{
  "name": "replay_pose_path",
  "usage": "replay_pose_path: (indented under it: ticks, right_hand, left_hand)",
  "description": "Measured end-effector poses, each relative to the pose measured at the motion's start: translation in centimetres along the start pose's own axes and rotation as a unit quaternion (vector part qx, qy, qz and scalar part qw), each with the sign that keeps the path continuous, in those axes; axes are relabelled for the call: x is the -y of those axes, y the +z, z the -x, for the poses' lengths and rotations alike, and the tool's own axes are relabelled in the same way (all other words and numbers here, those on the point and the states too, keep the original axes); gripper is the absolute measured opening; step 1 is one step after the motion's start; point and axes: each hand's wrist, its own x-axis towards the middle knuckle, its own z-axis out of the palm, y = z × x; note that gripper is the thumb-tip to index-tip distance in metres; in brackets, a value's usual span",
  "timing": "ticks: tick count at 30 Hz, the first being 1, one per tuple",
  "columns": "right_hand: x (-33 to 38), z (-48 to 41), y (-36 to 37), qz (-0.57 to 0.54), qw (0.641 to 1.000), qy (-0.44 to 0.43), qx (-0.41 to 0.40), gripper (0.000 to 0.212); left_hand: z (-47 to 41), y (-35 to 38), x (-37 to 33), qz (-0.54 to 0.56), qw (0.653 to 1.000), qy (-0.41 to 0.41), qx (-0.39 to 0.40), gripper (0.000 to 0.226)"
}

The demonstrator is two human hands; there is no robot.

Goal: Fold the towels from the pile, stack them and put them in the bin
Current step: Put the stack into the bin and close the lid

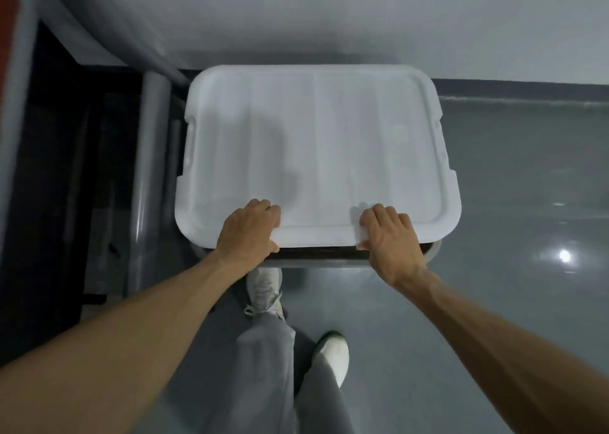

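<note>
A white plastic lid [316, 150] lies over the bin [431, 252] on the floor in front of me; only a dark gap and a grey rim of the bin show under the lid's near edge. My left hand [248, 229] grips the near edge of the lid left of centre, fingers on top and thumb under the rim. My right hand [389, 232] grips the same edge further right in the same way. No towels are in view; the bin's inside is hidden by the lid.
A grey metal post and frame [148, 170] stand just left of the bin, with a dark shelf space beyond. A pale wall [329, 15] rises behind it. Grey glossy floor [527, 186] stretches to the right. My legs and white shoes [263, 288] are below the bin.
</note>
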Motion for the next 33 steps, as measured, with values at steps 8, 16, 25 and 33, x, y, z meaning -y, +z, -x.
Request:
replay_pose_path:
  ticks: [8,16,25,33]
  right_hand:
    - [1.1,3.2,7.2,0.011,1.000,0.029,0.002,0.055]
    - [1.2,2.4,6.1,-0.015,0.990,0.083,0.112,0.030]
    - [5.9,-6.3,1.7,-0.063,0.996,0.002,0.071,0.044]
    - [11.3,-14.9,2.3,-0.071,0.986,-0.078,0.128,0.066]
  left_hand:
    - [1.6,7.3,0.4,-0.018,1.000,0.011,-0.012,0.024]
    - [1.7,8.1,0.9,0.101,0.995,-0.008,0.000,0.017]
    - [-1.1,2.6,7.6,0.217,0.958,-0.161,-0.093,0.026]
    - [-4.0,1.8,12.7,0.396,0.845,-0.352,-0.079,0.049]
